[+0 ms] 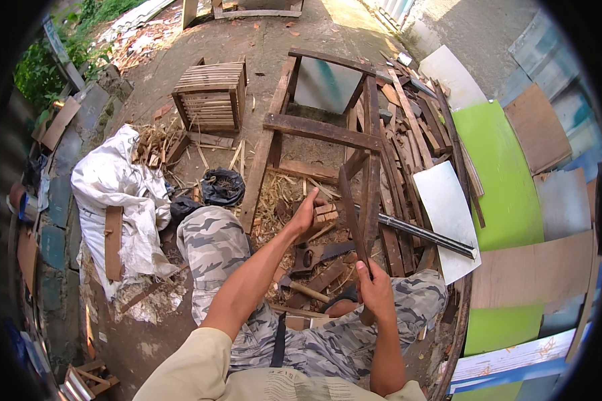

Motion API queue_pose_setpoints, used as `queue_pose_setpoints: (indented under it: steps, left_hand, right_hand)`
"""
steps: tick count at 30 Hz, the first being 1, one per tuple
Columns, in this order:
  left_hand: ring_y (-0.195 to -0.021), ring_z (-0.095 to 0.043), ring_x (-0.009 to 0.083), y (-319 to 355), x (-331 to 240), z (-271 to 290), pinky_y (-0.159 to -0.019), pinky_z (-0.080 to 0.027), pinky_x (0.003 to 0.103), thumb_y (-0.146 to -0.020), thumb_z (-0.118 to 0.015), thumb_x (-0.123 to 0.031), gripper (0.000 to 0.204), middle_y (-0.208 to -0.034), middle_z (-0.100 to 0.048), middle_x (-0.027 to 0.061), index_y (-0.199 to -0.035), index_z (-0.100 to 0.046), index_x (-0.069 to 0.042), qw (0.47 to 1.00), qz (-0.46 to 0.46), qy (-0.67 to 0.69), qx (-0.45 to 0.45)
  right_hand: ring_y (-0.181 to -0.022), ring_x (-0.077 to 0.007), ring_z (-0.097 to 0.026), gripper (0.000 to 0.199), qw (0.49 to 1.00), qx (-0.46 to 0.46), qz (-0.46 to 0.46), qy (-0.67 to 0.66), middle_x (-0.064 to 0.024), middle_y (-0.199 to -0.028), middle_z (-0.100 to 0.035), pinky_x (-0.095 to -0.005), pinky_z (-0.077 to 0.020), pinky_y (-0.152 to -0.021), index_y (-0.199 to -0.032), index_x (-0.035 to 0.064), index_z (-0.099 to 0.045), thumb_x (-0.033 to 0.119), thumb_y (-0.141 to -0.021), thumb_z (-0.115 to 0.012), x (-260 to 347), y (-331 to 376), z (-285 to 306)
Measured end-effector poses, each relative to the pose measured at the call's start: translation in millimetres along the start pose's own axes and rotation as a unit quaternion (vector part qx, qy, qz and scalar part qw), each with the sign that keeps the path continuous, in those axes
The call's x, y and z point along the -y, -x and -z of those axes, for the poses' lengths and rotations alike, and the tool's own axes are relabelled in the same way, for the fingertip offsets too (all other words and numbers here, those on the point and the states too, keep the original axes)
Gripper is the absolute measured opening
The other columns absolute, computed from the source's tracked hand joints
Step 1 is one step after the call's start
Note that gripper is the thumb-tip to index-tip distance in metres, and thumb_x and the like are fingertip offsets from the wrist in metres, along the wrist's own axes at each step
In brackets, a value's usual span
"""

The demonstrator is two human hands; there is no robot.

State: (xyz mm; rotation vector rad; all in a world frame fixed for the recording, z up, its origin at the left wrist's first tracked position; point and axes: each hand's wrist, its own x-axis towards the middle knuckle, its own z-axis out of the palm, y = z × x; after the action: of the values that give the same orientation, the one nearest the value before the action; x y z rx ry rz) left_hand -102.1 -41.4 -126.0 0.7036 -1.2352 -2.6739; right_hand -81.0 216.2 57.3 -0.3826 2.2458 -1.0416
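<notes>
Dark strip [352, 212], long and flat, slanted up ahead of the body, low end in the right hand [376, 292], fingers wrapped, thumb along it. Wood or metal: could not tell. Judged stiff, fairly light; best held low, clear of the edges. Saw [320, 255] lay beneath, on the ground. Wood block [325, 215], pinched in the left hand [304, 215] left of the strip. Judged light, hard, grippy; best taken by its sides.
</notes>
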Motion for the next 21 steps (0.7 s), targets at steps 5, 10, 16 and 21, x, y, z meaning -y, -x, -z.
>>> queue_pose_setpoints:
  steps: [5,10,16,21]
  left_hand:
    - [-0.088,-0.065,0.0203,-20.3,-9.8,7.1,-0.084,-0.051,0.035,-0.094,-0.046,-0.071,0.077,-0.1,-0.069,0.0124,-0.115,-0.058,0.002,0.999,-0.021,-0.01,-0.049]
    - [-0.101,-0.066,0.0224,-18.9,-17.7,7.0,-0.095,-0.05,0.036,-0.092,-0.047,-0.072,0.087,-0.109,-0.068,0.0173,-0.129,-0.05,0.005,1.0,-0.007,-0.012,-0.012]
    - [-0.096,-0.061,0.0193,-8.5,-18.8,-6.8,-0.096,-0.043,0.035,-0.097,-0.04,-0.068,0.077,-0.099,-0.068,0.0146,-0.11,-0.059,0.005,0.989,-0.022,-0.097,-0.109]
    - [-0.1,-0.062,0.0215,-14.1,-13.3,9.8,-0.094,-0.047,0.036,-0.099,-0.044,-0.06,0.066,-0.114,-0.064,0.0163,-0.117,-0.056,0.002,0.992,-0.026,-0.118,0.03]
  right_hand:
    - [-0.044,-0.0077,-0.047,0.039,0.997,0.008,0.048,0.052,0.0008,-0.057,-0.05,-0.0276,-0.0375,-0.043,-0.119,0.0027,-0.066,0.037,-0.105,-0.054,-45.0,33.9,-2.4]
    - [-0.083,-0.0473,-0.064,0.04,0.994,-0.013,0.018,0.111,-0.0271,-0.084,-0.066,-0.044,-0.0504,-0.07,-0.113,0.0008,-0.064,0.038,-0.102,-0.056,-46.5,39.1,-16.3]
    - [-0.084,-0.0495,-0.063,0.038,0.993,-0.01,0.023,0.118,-0.028,-0.084,-0.065,-0.0458,-0.0503,-0.069,-0.113,0.001,-0.064,0.036,-0.102,-0.055,-30.3,40.6,-20.8]
    - [-0.063,-0.0344,-0.059,0.04,0.987,0.015,0.036,0.153,-0.0189,-0.07,-0.059,-0.0399,-0.0457,-0.061,-0.12,0.0043,-0.066,0.038,-0.105,-0.052,-36.9,37.4,-10.2]
